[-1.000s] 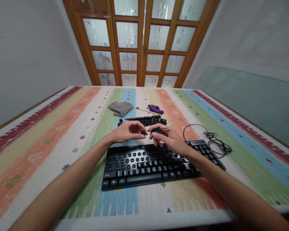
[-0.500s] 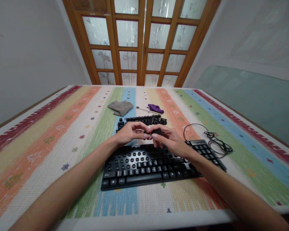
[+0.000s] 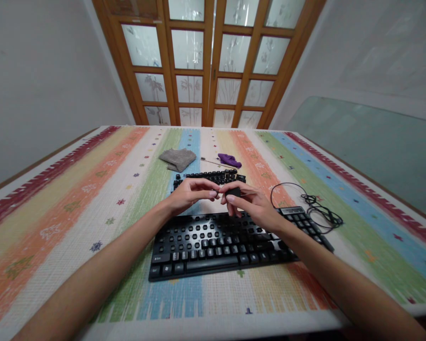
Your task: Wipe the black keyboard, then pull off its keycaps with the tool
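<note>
Above the back edge of the black keyboard [image 3: 213,263], both my hands meet fingertip to fingertip. My right hand [image 3: 254,204] grips a black keycap [image 3: 233,192], which looks larger than a letter key; a thin pale line, perhaps a wire, shows beside it. My left hand [image 3: 189,194] is closed in a pinch at the keycap's left side, and the small thing at its fingertips is too small to make out. On the keyboard, bare key posts show across the upper left rows, while the lower rows and the spacebar have their caps.
Loose black keycaps [image 3: 216,178] lie in rows behind my hands. Farther back are a grey cloth [image 3: 178,159], a thin brush-like stick [image 3: 216,163] and a purple cloth [image 3: 229,160]. A coiled black cable [image 3: 317,208] lies right of the keyboard, on the striped tablecloth [image 3: 128,265].
My hands have drawn slightly apart at the fingertips. The keycap has turned a little in my right hand and shows more of its dark face. The keyboard has stayed put.
</note>
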Available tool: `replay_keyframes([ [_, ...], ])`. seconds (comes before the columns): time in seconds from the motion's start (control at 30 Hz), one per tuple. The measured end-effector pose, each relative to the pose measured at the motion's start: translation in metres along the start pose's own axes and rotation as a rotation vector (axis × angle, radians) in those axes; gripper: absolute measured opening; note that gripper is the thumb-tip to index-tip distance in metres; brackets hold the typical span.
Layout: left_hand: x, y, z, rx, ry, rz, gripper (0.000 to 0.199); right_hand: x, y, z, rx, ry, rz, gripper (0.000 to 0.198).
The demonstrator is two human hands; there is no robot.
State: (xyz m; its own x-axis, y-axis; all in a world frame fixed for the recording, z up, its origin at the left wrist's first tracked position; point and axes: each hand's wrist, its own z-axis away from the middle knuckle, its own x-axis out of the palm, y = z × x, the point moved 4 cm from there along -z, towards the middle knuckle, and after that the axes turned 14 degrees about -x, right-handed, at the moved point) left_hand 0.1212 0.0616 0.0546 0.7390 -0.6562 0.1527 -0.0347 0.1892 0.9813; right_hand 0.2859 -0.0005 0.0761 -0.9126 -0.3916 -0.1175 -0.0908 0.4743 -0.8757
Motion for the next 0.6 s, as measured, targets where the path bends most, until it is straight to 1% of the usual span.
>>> replay_keyframes([
  [0.07, -0.002, 0.0, 0.001, -0.001, -0.002, -0.027, 0.024, 0.0, 0.0, 0.0, -0.002, 0.003, 0.008, 0.016],
  [0.17, -0.003, 0.0, 0.002, -0.004, -0.053, -0.056, 0.029, -0.001, 0.001, 0.001, -0.006, 0.01, 0.013, 0.018],
  [0.27, -0.003, 0.002, 0.002, 0.006, -0.107, -0.002, 0.031, -0.002, 0.002, 0.001, -0.006, 0.013, 0.02, 0.019],
  [0.33, -0.004, 0.002, 0.001, 0.01, -0.11, 0.044, 0.033, -0.003, 0.002, 0.002, -0.001, 0.018, 0.034, 0.019],
  [0.43, -0.008, 0.002, 0.0, 0.004, -0.066, 0.008, 0.035, -0.002, 0.001, 0.001, -0.002, 0.033, 0.063, 0.02],
  [0.53, -0.011, 0.002, 0.0, 0.003, 0.0, -0.12, 0.033, -0.002, -0.001, 0.002, -0.008, 0.038, 0.066, 0.02],
  [0.6, -0.013, 0.003, 0.0, -0.007, 0.067, -0.211, 0.033, -0.001, -0.002, 0.002, -0.008, 0.04, 0.062, 0.02],
])
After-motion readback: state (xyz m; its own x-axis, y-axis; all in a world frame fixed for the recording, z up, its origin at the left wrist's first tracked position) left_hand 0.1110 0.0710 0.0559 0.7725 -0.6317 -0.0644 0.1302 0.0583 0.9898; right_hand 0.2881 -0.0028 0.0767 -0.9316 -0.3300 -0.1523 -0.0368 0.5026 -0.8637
